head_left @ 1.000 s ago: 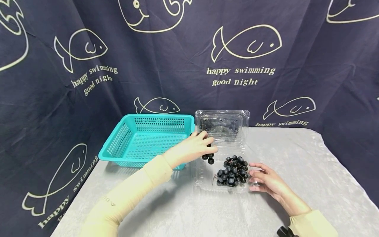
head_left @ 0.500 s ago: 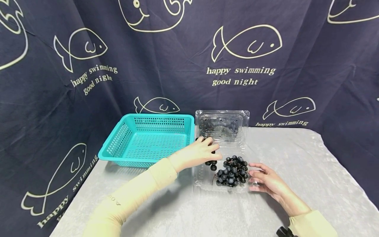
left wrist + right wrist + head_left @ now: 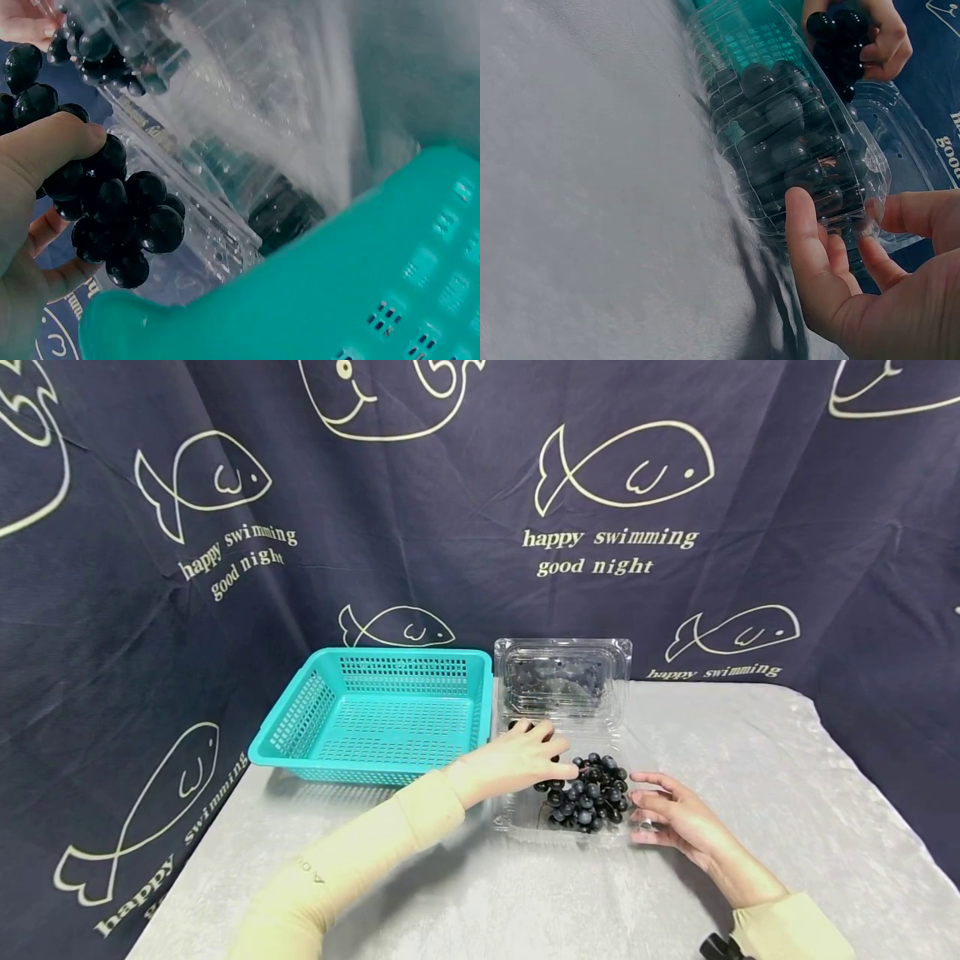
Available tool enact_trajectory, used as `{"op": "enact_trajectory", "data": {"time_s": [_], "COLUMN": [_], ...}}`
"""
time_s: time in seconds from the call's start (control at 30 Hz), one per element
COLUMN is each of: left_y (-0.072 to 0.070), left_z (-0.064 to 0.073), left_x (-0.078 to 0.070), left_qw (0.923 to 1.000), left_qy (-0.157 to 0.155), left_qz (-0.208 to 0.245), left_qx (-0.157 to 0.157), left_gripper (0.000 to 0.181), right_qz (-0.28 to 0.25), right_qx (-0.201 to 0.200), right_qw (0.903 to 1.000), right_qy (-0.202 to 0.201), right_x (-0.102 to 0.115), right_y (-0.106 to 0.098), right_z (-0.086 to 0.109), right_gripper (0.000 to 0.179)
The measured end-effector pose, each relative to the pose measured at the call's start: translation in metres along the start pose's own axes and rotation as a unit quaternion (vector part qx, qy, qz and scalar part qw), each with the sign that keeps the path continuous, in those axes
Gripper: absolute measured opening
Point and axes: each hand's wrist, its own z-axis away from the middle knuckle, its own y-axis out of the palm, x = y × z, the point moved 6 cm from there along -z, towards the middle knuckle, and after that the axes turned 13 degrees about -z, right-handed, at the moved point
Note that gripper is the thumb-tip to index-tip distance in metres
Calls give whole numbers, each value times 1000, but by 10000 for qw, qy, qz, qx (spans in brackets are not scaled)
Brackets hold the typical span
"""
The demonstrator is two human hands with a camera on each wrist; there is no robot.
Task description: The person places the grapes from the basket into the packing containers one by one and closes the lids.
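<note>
My left hand [image 3: 525, 756] holds a bunch of dark grapes [image 3: 124, 206], thumb over the top and fingers beneath, above the left part of a clear plastic clamshell box [image 3: 513, 814]. In the head view that bunch mostly hides under the hand. More dark grapes [image 3: 588, 802] lie in the box, toward its right side. My right hand [image 3: 682, 818] rests at the box's right end, thumb and fingers spread with their tips on the clear wall [image 3: 780, 191]. The box's lid [image 3: 562, 681] stands raised at the back.
A turquoise plastic basket [image 3: 300, 767] with perforated walls stands left of the box, with no grapes in it. A grey cloth [image 3: 750, 743] covers the table. Behind hangs a dark blue curtain [image 3: 465, 568] with fish drawings.
My left hand has moved right and toward me with the grape bunch, from beside the basket to over the box near the other grapes. The right hand has stayed in place.
</note>
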Motion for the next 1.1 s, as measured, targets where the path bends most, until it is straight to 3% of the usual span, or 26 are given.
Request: {"op": "enact_trajectory", "data": {"time_s": [0.23, 0.47, 0.7, 0.87, 1.1], "left_y": [4, 7, 14, 16, 21], "left_z": [-4, -3, -1, 3, 5], "left_x": [-9, -15, -24, -28, -29], "left_qw": [9998, 9993, 9984, 9980, 9964], "left_qy": [164, 308, 497, 586, 648], "left_qz": [-6, -174, -231, -213, 238], "left_qx": [110, -79, 170, 38, 484], "left_gripper": [55, 43, 33, 35, 48], "right_qz": [3, 1, 21, 66, 55], "right_qx": [1, -7, 0, 19, 40], "right_qw": [10000, 10000, 10000, 10000, 10000], "right_qy": [22, 11, 18, -28, -34], "right_x": [0, 0, 0, 0, 0], "right_y": [0, 0, 0, -1, -2], "right_z": [0, -1, -1, -1, -2], "right_gripper": [42, 42, 44, 41, 41]}}
